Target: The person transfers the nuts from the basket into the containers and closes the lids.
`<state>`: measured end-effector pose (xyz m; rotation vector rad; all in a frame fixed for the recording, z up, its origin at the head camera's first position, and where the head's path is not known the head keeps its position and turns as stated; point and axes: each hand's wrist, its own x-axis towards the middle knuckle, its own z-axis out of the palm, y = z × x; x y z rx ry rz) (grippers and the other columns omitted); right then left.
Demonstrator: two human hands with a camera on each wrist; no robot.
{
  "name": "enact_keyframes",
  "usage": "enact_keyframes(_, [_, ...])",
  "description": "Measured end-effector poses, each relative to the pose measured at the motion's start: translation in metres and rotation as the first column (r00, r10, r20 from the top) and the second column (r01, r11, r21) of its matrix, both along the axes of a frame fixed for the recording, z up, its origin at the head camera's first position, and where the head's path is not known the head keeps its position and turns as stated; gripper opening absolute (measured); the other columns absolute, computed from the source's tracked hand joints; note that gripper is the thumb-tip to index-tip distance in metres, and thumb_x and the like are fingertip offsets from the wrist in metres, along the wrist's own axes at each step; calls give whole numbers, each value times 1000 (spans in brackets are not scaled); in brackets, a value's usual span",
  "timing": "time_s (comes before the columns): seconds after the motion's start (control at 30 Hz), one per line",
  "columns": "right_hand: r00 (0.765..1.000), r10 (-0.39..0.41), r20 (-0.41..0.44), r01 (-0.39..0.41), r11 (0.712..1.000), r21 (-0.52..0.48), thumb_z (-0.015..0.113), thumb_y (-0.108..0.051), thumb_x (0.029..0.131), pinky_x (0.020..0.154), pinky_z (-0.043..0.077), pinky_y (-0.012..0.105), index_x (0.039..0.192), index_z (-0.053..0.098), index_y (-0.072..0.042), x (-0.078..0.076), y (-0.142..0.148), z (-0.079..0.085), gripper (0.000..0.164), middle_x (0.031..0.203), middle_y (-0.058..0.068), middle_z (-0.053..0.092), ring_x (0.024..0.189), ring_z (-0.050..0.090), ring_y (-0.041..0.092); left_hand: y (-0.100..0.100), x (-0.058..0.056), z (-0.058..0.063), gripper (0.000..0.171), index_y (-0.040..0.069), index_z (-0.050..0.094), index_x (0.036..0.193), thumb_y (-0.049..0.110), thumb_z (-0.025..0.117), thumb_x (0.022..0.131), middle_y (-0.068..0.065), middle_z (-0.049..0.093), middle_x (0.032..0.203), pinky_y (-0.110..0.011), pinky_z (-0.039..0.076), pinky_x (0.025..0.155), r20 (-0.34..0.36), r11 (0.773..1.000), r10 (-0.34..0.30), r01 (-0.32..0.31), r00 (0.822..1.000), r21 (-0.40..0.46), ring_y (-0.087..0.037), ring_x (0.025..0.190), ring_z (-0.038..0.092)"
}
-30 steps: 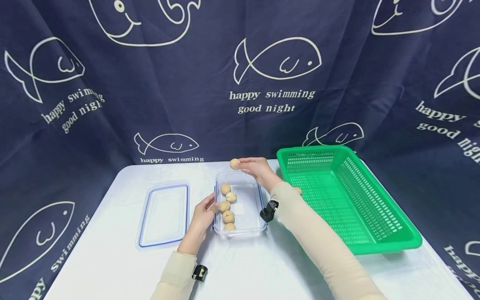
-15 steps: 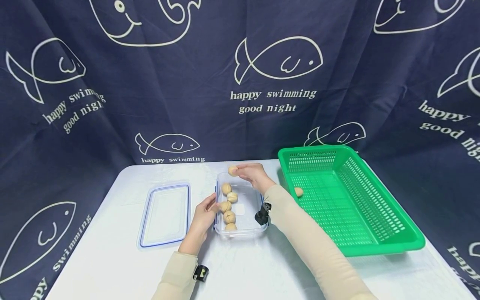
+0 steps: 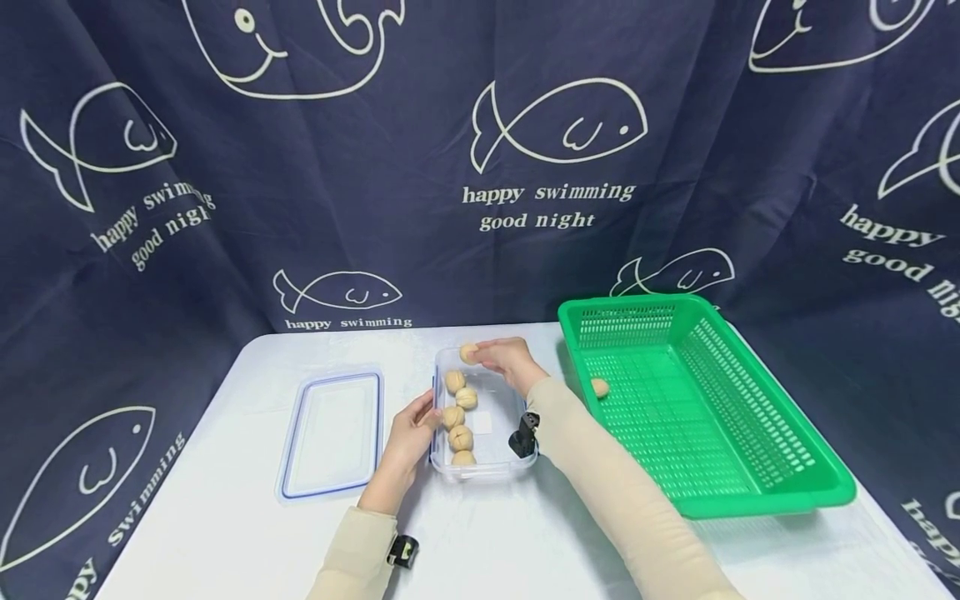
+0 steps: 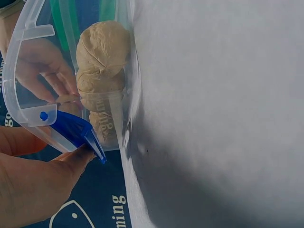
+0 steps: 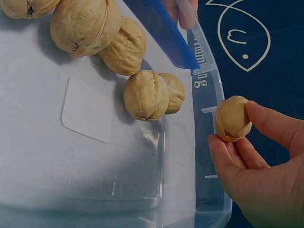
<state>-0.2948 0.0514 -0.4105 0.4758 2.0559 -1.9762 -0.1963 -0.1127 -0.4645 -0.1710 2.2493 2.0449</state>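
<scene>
Between thumb and fingers, my right hand (image 3: 512,363) pinches a walnut (image 5: 232,118) at the far end of a clear plastic food container (image 3: 483,472). Several walnuts (image 3: 461,438) lie in a rough line along the container's left side, its right part showing bare floor. My left hand (image 3: 408,437) grips the container's left wall; the left wrist view shows the thumb at a blue latch (image 4: 76,130). Some of the left fingers are hidden from the head view.
A clear lid with a blue seal (image 3: 333,437) lies flat on the white table (image 3: 225,500), left of the container. To the right stands a green perforated basket (image 3: 765,505) with a walnut (image 3: 599,388) by its left wall. A dark fish-print curtain (image 3: 420,233) hangs behind.
My right hand has come down and slightly nearer with its walnut, towards the container's far wall. The walnut in the basket has come into fuller view. My left hand stays in place.
</scene>
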Motion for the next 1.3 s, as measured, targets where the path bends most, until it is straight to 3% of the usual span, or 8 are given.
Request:
enact_keyframes(0.6, [1000,-28,-1,28,997,72,74,7,76,97,51,32,111,66,8,4,-1,-4,36,117,19,65,107,63,27,1,-1,2,47,-5,38,143,6,50,98,-27,42,143,-47,33,112,-3,1000,-8,8,1000,1,-39,133,40])
enact_keyframes(0.87, [999,-47,-2,46,991,127,74,7,76,95,52,33,109,68,9,3,-1,-5,33,113,17,68,83,62,15,1,0,3,47,-5,38,143,5,50,98,-27,43,143,-46,33,113,2,1000,-2,2,1000,0,-38,133,41])
enact_keyframes(1.1, [1000,6,-25,-3,993,116,71,2,82,99,50,34,113,66,6,1,3,1,32,116,17,67,108,64,27,0,0,2,47,-5,38,143,6,49,99,-27,42,143,-47,33,112,-5,1000,-5,5,1000,-27,-39,133,41])
enact_keyframes(1.3, [993,101,-55,-96,993,72,69,-3,86,101,48,34,119,64,4,-2,7,11,34,122,18,63,117,59,28,0,0,1,47,-4,38,143,7,50,99,-27,42,143,-47,33,112,-6,999,-9,9,1000,-32,-39,133,41])
